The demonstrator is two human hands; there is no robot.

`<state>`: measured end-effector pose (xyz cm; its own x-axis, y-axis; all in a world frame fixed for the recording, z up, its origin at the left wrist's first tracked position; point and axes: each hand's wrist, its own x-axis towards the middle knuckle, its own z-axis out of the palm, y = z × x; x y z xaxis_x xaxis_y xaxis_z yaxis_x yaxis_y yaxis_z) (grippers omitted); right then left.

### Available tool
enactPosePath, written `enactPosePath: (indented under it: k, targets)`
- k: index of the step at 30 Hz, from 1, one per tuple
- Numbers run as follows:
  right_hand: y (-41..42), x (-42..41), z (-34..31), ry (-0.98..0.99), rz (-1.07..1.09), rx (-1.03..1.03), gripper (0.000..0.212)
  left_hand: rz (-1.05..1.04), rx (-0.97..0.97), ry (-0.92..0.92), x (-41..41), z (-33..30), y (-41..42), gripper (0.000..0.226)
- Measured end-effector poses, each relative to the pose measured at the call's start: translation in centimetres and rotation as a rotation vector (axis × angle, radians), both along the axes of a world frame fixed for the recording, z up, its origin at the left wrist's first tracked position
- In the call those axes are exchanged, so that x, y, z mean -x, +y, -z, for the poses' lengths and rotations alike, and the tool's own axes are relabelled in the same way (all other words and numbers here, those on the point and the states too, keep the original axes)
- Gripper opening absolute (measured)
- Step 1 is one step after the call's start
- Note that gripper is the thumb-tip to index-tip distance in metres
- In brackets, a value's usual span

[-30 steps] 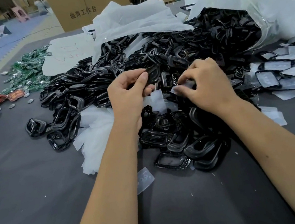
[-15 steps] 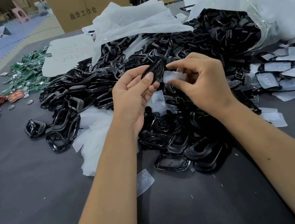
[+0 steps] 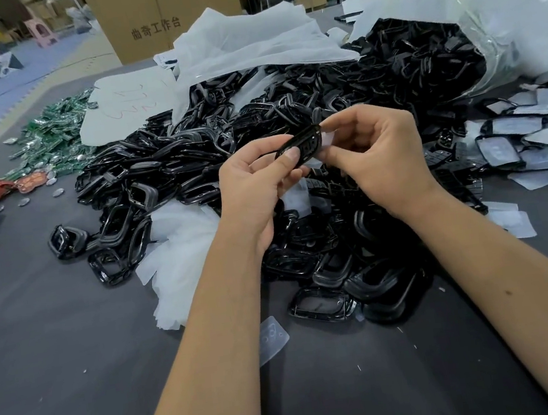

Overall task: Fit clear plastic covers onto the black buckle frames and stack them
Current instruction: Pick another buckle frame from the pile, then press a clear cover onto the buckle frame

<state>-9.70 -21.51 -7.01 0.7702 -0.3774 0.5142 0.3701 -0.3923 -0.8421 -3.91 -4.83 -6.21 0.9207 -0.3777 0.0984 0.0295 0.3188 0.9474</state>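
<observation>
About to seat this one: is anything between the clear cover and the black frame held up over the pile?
Nothing visible. The left hand holds the black plastic buckle frame, and the right hand pinches the clear plastic cover right against its end.

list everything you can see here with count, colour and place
black buckle frame: one, black, held up between both hands
clear cover: one, translucent white, at the frame's right end
loose frames: a large heap, black, middle of the table
plastic bag: one, clear, far right, spilling frames
covered frames: a group, black with pale covers, right edge
loose cover: one, clear, near the left forearm
circuit boards: a pile, green, far left
cardboard box: one, brown, behind the table
table: one, dark grey
left hand: grips the frame
right hand: pinches the cover
</observation>
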Motion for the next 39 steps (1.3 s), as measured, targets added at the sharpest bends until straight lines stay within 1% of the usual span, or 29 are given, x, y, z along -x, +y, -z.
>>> enactPosePath:
  k: [3, 6, 8, 11, 14, 18, 20, 22, 24, 25, 26, 27, 28, 29, 30, 32, 35, 39]
  targets:
    - [0.2, -0.1, -0.1, -0.018, -0.03, -0.124, 0.02, -0.003, 0.031, 0.039, 0.1, -0.2, 0.0, 0.017]
    - [0.6, 0.0, -0.1, 0.016, -0.038, -0.251, 0.02, -0.008, 0.062, 0.086, 0.0, -0.4, -0.1, 0.016]
    - [0.7, 0.1, -0.2, 0.018, -0.036, -0.329, 0.019, -0.036, 0.097, 0.132, 0.0, -0.5, 0.0, 0.015]
    - [0.1, 0.3, -0.5, -0.002, -0.05, -0.505, 0.02, -0.096, 0.171, 0.199, -0.3, -0.7, 0.1, 0.013]
    - [-0.6, 0.4, -0.6, 0.02, -0.088, -0.621, 0.019, -0.116, 0.176, 0.188, -0.3, -0.6, 0.2, 0.013]
    - [-0.9, 0.2, -0.3, 0.025, -0.091, -0.607, 0.014, -0.106, 0.141, 0.127, -0.2, -0.3, 0.0, 0.014]
    - [-0.8, 0.0, -0.2, 0.037, -0.029, -0.567, 0.015, -0.103, 0.146, 0.123, -0.3, -0.2, 0.1, 0.015]
    - [-0.7, -0.2, 0.2, 0.054, 0.106, -0.432, 0.024, -0.095, 0.151, 0.125, -0.4, -0.2, 0.2, 0.016]
    - [-0.7, -0.2, 0.4, 0.052, 0.233, -0.207, 0.027, -0.073, 0.147, 0.121, -0.3, -0.2, 0.1, 0.016]
    - [-0.6, -0.2, 0.3, 0.04, 0.22, -0.125, 0.025, -0.061, 0.144, 0.116, -0.3, -0.2, 0.1, 0.016]
    - [-0.4, -0.1, 0.2, 0.024, 0.139, -0.095, 0.022, -0.051, 0.139, 0.109, -0.2, -0.2, 0.1, 0.016]
    - [-0.1, 0.0, 0.1, 0.02, 0.024, -0.122, 0.02, -0.043, 0.133, 0.1, -0.2, -0.2, 0.0, 0.016]
    - [0.2, 0.0, -0.1, 0.027, -0.089, -0.195, 0.018, -0.037, 0.126, 0.092, -0.1, -0.2, 0.0, 0.017]
    - [0.6, 0.1, -0.2, 0.034, -0.173, -0.279, 0.017, -0.034, 0.121, 0.085, -0.1, -0.2, -0.1, 0.017]
    - [0.9, 0.1, -0.2, 0.04, -0.211, -0.338, 0.016, -0.035, 0.117, 0.083, -0.1, -0.2, -0.1, 0.017]
    - [1.1, 0.1, -0.1, 0.051, -0.205, -0.39, 0.01, -0.037, 0.109, 0.084, -0.1, -0.2, -0.1, 0.017]
    - [0.9, 0.2, 0.0, 0.069, -0.177, -0.468, 0.012, -0.028, 0.094, 0.069, -0.1, -0.1, -0.1, 0.017]
    - [0.9, 0.2, -0.1, 0.097, -0.174, -0.47, 0.013, -0.026, 0.063, 0.032, -0.1, 0.0, 0.0, 0.017]
